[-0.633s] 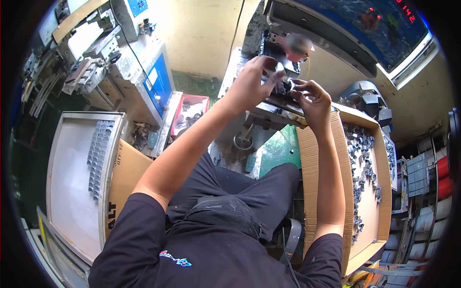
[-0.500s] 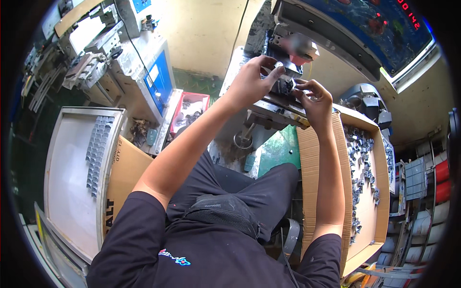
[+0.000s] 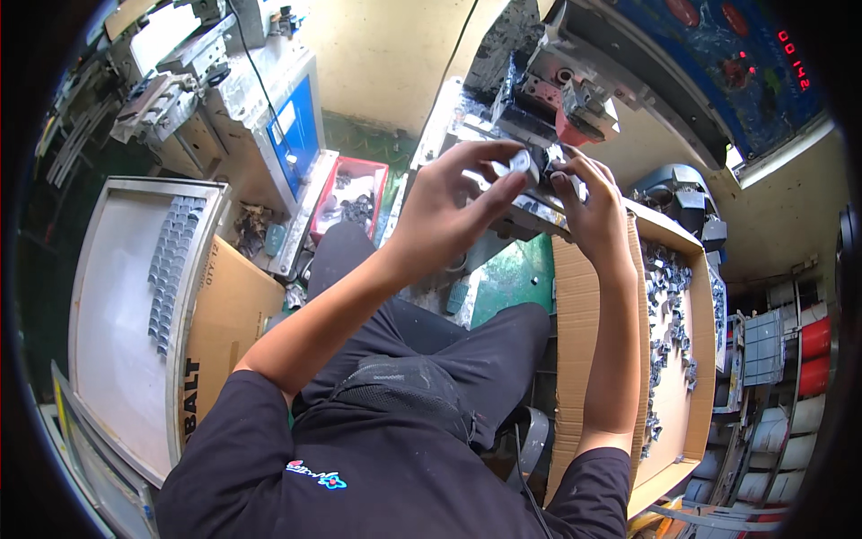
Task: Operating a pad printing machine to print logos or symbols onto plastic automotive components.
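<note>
My left hand (image 3: 449,211) is closed in a pinch, thumb and forefinger on a small light-grey part (image 3: 523,164). Close to it on the right, my right hand (image 3: 591,207) has its fingers bent together by a small dark-and-silver piece (image 3: 554,163); whether it grips that piece or something else is hidden. Both hands are in front of a bench machine with a reddish pad (image 3: 579,128) under its head. Beneath the hands runs the machine's metal bed, partly covered by them.
An open cardboard box (image 3: 687,413) with many small dark parts stands right. At left, a white framed tray (image 3: 117,296) carries rows of grey curved pieces, beside another carton (image 3: 229,314). A red bin (image 3: 382,184) of parts sits beyond my knee. A blue control panel (image 3: 718,54) hangs upper right.
Both hands have drawn back from the machine toward me, the left one carrying the light-grey part. The pad, blurred before, now shows sharply. The view has shifted slightly.
</note>
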A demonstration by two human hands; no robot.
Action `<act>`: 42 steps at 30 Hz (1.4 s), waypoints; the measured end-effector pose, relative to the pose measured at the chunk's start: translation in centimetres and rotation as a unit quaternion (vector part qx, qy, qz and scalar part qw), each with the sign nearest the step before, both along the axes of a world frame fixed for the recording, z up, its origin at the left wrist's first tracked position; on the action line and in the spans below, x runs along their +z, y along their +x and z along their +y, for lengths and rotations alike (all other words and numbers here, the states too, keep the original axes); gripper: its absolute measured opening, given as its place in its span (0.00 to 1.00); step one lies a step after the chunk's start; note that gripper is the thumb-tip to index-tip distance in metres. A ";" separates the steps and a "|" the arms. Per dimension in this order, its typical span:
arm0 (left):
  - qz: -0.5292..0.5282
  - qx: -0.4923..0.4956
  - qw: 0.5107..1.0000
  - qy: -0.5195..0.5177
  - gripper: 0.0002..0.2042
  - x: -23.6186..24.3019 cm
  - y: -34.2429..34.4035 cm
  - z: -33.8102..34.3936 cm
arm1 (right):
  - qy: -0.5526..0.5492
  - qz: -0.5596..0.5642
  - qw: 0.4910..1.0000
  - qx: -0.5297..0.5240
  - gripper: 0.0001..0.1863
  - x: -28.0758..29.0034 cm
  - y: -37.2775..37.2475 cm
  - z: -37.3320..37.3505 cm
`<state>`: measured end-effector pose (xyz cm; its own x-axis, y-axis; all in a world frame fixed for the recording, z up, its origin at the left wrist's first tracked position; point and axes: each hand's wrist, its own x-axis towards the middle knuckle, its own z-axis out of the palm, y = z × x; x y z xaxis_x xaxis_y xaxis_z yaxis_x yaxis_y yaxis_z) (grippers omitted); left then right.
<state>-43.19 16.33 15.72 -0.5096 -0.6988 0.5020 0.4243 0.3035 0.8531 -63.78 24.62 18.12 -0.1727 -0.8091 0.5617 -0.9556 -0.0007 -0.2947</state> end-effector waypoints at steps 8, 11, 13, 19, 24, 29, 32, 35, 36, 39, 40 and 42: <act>-0.040 -0.224 0.966 0.119 0.37 0.4 7.9 4.3 | 0.036 0.008 0.999 -0.019 0.25 -1.5 2.2 3.4; -0.002 -0.213 0.965 0.151 0.42 -0.2 9.1 5.0 | 0.006 -0.003 1.000 -0.021 0.25 -2.5 3.4 4.4; -0.008 -0.187 0.965 0.185 0.46 0.3 9.7 5.4 | 0.008 0.013 0.998 -0.061 0.25 -3.5 4.0 5.1; -0.039 -0.177 0.965 0.191 0.52 0.2 10.8 5.5 | -0.039 0.064 0.992 -0.105 0.28 -6.6 5.3 5.0; -0.017 -0.180 0.952 0.247 0.53 0.5 11.2 5.8 | -0.080 0.061 0.987 -0.125 0.27 -7.5 5.7 4.2; 0.078 -0.236 0.934 0.257 0.50 -0.4 11.6 5.3 | -0.102 0.047 0.986 -0.120 0.25 -7.8 5.7 4.1; 0.112 -0.276 0.944 0.140 0.44 -0.2 12.5 4.9 | -0.103 0.041 0.986 -0.123 0.23 -7.8 5.9 4.0; 0.104 -0.259 0.957 0.078 0.43 -0.2 13.2 4.4 | -0.108 0.036 0.986 -0.124 0.22 -7.8 5.9 3.9; 0.117 -0.254 0.958 0.067 0.41 -0.1 13.3 4.2 | -0.113 0.032 0.985 -0.123 0.22 -7.7 5.9 3.8; 0.103 -0.219 0.970 0.017 0.36 -0.1 14.2 3.9 | -0.126 0.034 0.984 -0.126 0.22 -8.0 5.7 3.6; 0.101 -0.217 0.971 0.016 0.36 0.0 14.5 3.8 | -0.133 0.044 0.982 -0.130 0.21 -8.1 5.6 3.6; 0.061 -0.190 0.978 -0.056 0.31 0.3 14.8 3.5 | -0.150 0.056 0.978 -0.137 0.21 -8.4 5.4 3.7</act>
